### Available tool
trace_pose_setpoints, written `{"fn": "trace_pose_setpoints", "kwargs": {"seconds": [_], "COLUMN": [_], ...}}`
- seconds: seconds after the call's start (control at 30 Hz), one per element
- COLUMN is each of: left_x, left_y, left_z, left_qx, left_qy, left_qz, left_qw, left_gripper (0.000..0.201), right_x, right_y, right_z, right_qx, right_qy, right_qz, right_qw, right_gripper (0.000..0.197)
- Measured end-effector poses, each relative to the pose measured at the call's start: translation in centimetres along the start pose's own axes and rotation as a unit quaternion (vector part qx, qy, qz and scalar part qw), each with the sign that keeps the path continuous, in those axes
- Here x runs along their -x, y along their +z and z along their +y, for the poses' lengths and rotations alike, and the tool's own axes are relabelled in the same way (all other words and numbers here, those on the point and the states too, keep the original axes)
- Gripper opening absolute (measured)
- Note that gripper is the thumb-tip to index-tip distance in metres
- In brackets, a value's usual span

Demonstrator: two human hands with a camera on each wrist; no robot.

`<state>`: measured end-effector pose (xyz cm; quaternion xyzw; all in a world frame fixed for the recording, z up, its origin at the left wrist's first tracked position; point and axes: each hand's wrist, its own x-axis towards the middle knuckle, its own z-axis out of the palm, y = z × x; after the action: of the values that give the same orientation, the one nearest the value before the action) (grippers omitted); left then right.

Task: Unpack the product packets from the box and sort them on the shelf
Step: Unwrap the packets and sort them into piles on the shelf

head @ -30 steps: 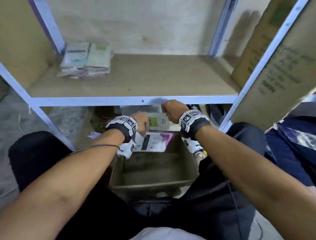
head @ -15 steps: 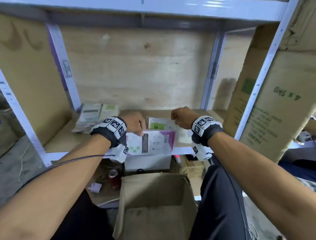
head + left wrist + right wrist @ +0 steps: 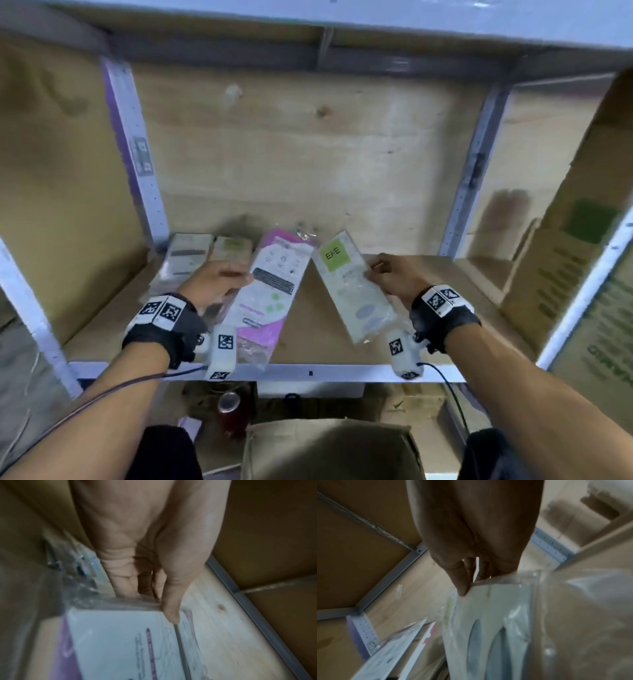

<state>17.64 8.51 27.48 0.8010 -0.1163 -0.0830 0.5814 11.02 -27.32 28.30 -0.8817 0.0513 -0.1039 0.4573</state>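
Plywood backs the shelf [image 3: 329,329], where both hands have risen from the box [image 3: 329,452] below. The left hand [image 3: 214,284] pinches a purple packet [image 3: 270,301] beside the two stacks [image 3: 205,257]; the right hand [image 3: 394,277] pinches a green-labelled packet [image 3: 352,291] over bare board. Placing and sorting likely come next.

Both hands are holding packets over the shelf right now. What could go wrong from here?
1. The right hand only pinches the green-labelled packet by its edge; the slick wrap could slip.
2. The purple packet in the left hand hangs past the shelf front edge; released here, it may fall.
3. The stacked packets beside the left hand could be knocked askew.
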Motion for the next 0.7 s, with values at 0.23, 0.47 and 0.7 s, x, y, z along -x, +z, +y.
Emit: {"fn": "trace_pose_setpoints", "kwargs": {"seconds": [0.23, 0.47, 0.7], "left_x": [-5.4, -10.0, -12.7], "left_y": [-3.7, -9.9, -14.2], "left_z": [-2.1, -1.4, -4.6], "left_qx": [0.102, 0.091, 0.016], "left_qy": [-0.057, -0.088, -0.147], "left_qz": [0.101, 0.185, 0.222], "left_qw": [0.988, 0.975, 0.964], "left_gripper": [0.016, 0.026, 0.009], "right_x": [-6.4, -12.5, -15.7], "right_y": [7.2, 14.7, 22.0], "right_z": [-1.0, -4.0, -7.5], "right_qx": [-0.245, -0.335, -0.327], "right_qy": [0.051, 0.103, 0.111], "right_qz": [0.001, -0.031, -0.075], "right_qw": [0.968, 0.936, 0.935], "right_gripper": [0.011, 0.01, 0.012]}}
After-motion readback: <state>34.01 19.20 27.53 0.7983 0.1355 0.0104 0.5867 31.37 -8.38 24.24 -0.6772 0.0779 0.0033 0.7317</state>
